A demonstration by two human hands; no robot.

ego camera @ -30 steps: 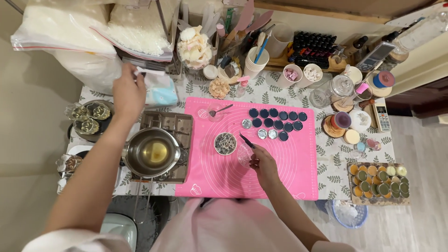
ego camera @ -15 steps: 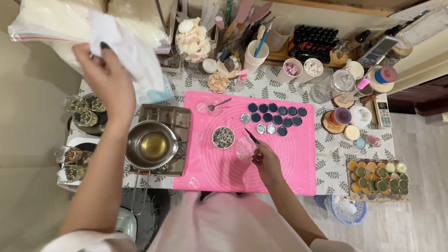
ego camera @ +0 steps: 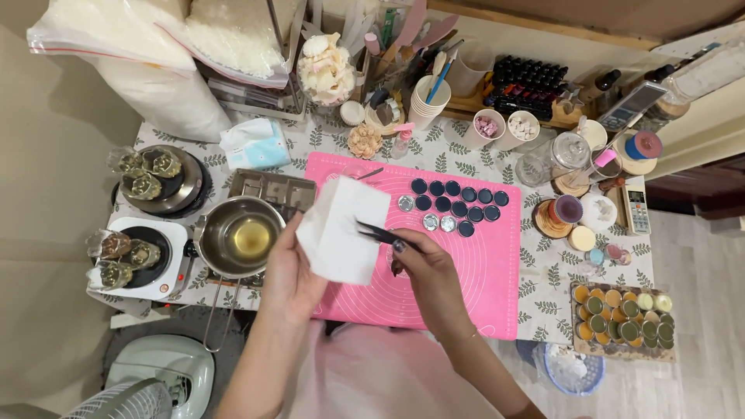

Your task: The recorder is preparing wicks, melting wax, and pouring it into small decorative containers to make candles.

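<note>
Overhead, looking down on a crowded craft table. Left hand (ego camera: 291, 275) curled shut around a white tissue (ego camera: 341, 229), thumb and fingers pinching its lower left edge and holding it up over the left part of a pink mat (ego camera: 481, 279). Right hand (ego camera: 431, 271) closed on black tweezers (ego camera: 380, 233), tips resting against the tissue's right side. Tissue square, soft, slightly creased, unmarked. Just left, a metal pot (ego camera: 237, 237) of pale yellow liquid. Farther back on the leaf-patterned cloth, a pale blue tissue pack (ego camera: 256, 143), rectangular and partly open. On the mat beyond the hands, rows of small round tins (ego camera: 458, 202), mostly dark, a few silver. At far right, a tray of small filled tins (ego camera: 625, 318) in orange, green and cream.
</note>
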